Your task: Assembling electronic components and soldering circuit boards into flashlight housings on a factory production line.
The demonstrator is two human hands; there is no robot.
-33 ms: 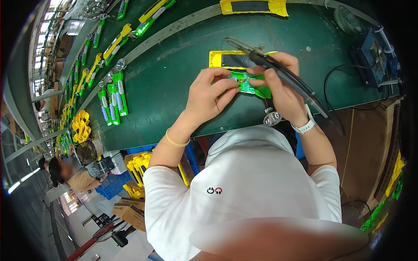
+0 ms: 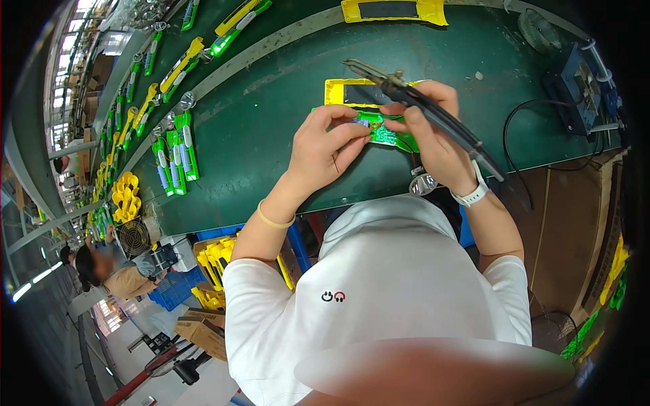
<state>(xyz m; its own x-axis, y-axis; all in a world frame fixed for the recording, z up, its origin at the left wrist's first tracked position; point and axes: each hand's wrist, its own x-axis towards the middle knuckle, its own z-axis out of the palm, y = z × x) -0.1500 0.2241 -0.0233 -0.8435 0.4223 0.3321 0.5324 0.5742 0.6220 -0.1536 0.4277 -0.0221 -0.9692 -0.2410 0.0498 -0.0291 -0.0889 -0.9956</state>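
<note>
A green flashlight housing (image 2: 404, 141) with a green circuit board (image 2: 383, 133) and thin red wires lies before me on the bench. My left hand (image 2: 332, 139) is closed on its left part, thumb and fingertips by the board's edge. In my right hand (image 2: 437, 139) a black-handled soldering iron (image 2: 447, 115) lies slantwise, its metal end up and left, above the work. The right fingertips are close to the board and partly hide it. A round clear reflector (image 2: 423, 183) hangs on wires below the housing. Directly behind sits a yellow cover (image 2: 334, 93) with a dark panel.
Green housings with batteries (image 2: 177, 161) lie at left. Beyond a rail, several yellow and green lights (image 2: 179, 68) form a row. Another yellow cover (image 2: 393, 9) is at the back. A blue device (image 2: 577, 84) with a black cable stands right, by a wire spool (image 2: 537, 34).
My right hand and the soldering iron have shifted slightly left. My left hand and the housing stay almost where they were.
</note>
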